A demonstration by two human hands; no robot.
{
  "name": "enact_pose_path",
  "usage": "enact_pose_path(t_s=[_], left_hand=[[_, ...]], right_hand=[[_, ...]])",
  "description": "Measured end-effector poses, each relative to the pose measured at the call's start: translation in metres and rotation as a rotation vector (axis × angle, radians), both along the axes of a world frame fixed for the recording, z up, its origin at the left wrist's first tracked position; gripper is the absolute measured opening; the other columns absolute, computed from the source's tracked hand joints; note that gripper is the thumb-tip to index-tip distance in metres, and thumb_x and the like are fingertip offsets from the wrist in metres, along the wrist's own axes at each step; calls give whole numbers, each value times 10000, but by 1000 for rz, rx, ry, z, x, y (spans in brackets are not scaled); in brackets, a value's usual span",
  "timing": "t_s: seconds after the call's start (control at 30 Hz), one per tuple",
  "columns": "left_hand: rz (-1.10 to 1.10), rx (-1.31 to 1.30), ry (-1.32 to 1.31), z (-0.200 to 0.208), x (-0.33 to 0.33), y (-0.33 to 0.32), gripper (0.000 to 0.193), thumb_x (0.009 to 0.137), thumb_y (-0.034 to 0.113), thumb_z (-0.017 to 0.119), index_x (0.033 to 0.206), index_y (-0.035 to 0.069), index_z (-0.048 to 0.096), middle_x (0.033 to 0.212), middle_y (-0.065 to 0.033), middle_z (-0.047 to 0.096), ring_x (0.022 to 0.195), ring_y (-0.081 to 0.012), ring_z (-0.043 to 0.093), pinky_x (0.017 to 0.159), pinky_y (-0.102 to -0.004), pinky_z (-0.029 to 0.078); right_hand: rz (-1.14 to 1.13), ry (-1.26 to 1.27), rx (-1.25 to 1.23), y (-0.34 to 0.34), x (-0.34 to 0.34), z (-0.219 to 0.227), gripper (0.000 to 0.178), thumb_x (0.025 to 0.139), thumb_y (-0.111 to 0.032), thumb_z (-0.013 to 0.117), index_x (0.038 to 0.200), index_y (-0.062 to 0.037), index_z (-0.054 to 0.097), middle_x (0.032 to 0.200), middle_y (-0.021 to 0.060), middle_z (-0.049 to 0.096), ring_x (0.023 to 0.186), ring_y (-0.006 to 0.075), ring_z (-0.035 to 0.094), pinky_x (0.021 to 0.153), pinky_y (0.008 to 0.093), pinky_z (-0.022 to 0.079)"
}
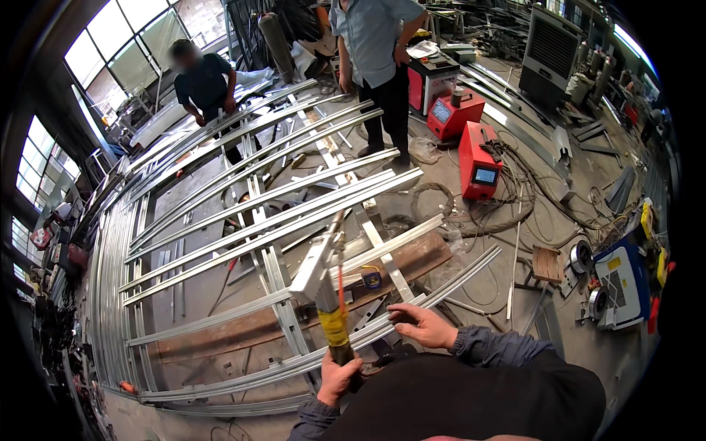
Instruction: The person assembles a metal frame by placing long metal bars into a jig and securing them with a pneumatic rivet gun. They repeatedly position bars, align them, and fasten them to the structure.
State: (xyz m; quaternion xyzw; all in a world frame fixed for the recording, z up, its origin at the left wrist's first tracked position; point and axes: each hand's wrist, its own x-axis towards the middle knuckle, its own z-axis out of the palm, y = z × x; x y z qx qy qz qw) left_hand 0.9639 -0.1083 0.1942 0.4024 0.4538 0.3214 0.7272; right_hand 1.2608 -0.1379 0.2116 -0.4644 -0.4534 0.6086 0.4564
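Note:
My left hand [340, 376] is closed around the dark lower end of a long, torch-like tool [334, 328] wrapped in yellow tape. The tool points up and away from me, with a thin rod at its top. A bright, square-edged metal piece [310, 269] shows beside it; whether it belongs to the tool I cannot tell. My right hand [424, 327] is empty, its fingers apart, close to the nearest metal rails [460, 278]; contact is unclear. Ahead lies a large frame of parallel silver rails [272, 234]. A blue and yellow tape measure [371, 277] rests among them.
Across the frame, one person [206, 87] bends over the rails and another [379, 44] stands. Red machines [479, 163] with screens stand on the right, with cables [518, 209] looping over the floor. A blue and white machine [621, 283] with wire spools is at far right.

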Motion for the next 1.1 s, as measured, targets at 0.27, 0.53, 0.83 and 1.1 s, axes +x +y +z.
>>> enact_pose_path(t_s=[0.27,0.53,0.83,1.1], left_hand=[[684,147,-232,6,-23,-70,273,888,25,673,1136,55,563,792,-62,581,630,-187,589,652,-393,557],[1107,77,-307,-2,-56,-127,209,937,99,636,1141,111,595,793,11,562,683,-126,574,702,-339,561],[1394,-72,-362,-32,-98,-166,149,933,207,628,817,147,556,746,22,561,665,-154,565,690,-304,525],[1406,-155,-300,-34,-153,-191,162,911,254,579,795,142,567,780,-64,632,800,-251,643,842,-422,529]], right_hand=[[386,-261,145,-26,-23,-43,533,1059,-263,682,1542,-92,534,1283,142,707,1164,234,692,1005,372,550],[373,-249,80,20,0,-68,736,1045,-327,683,1654,-84,347,1143,145,750,973,213,714,860,352,575],[-129,-618,60,336,125,65,973,969,-338,715,1700,-26,154,1059,193,766,814,221,747,671,370,616],[-125,-934,161,378,69,109,866,950,-386,723,1574,100,371,1284,300,701,1155,398,708,986,427,567]])
